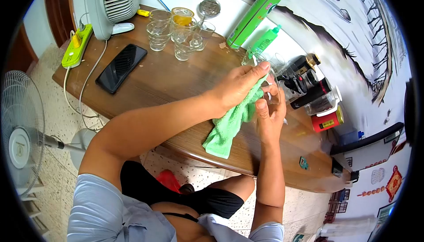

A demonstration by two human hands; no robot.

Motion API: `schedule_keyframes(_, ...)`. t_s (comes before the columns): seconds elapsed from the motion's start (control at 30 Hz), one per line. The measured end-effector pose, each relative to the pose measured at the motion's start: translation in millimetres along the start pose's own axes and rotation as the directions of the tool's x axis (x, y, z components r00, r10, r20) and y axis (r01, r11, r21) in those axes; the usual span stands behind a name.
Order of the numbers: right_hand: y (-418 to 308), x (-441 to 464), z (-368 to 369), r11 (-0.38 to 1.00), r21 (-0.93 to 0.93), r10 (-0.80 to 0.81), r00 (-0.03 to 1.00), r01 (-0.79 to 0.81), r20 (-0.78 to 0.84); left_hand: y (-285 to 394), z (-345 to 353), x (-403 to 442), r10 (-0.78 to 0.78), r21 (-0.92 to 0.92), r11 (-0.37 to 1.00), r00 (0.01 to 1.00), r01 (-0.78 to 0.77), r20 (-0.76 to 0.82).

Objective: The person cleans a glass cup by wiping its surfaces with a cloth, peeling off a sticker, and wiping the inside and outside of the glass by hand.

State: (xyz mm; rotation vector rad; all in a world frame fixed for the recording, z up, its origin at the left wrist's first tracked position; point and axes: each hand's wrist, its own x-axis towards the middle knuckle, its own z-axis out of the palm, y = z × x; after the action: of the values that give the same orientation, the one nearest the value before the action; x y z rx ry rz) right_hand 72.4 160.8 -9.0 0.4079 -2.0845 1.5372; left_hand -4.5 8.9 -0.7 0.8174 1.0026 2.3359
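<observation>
A light green cloth (229, 129) hangs from my left hand (240, 86), which is closed on it over the wooden table. Part of the cloth is pressed against a clear drinking glass (277, 79). My right hand (270, 117) curls around that glass from the right, its thumb up and its fingers partly seen through it. Both hands are close together, so much of the glass is hidden.
Several clear glasses (185, 43) stand by the wall, near a small round mirror (209, 8). A black phone (121, 68) lies at left by a grey fan (115, 3). Green bottles, dark jars and a red tin (327, 119) line the back and right.
</observation>
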Motion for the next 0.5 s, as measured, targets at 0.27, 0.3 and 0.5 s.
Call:
schedule_keyframes(0.27, -8.8, -8.0, 12.9, 0.996, 0.087, 0.001, 0.999, 0.003, -0.042, 8.3, 5.5, -6.2, 0.084, 0.000, 0.996, 0.991, -0.084, -0.103)
schedule_keyframes(0.3, -9.2, -9.2, 16.9, 0.998, 0.061, -0.004, 0.999, 0.007, -0.042, 12.3, 8.2, -7.5, 0.047, -0.063, 0.996, 0.989, -0.056, -0.142)
schedule_keyframes(0.5, -3.3, -9.3, 17.3, 0.999, -0.035, -0.035, 0.999, 0.033, -0.038, 4.6, 7.6, -9.1, -0.008, -0.097, 0.995, 0.993, -0.004, -0.121)
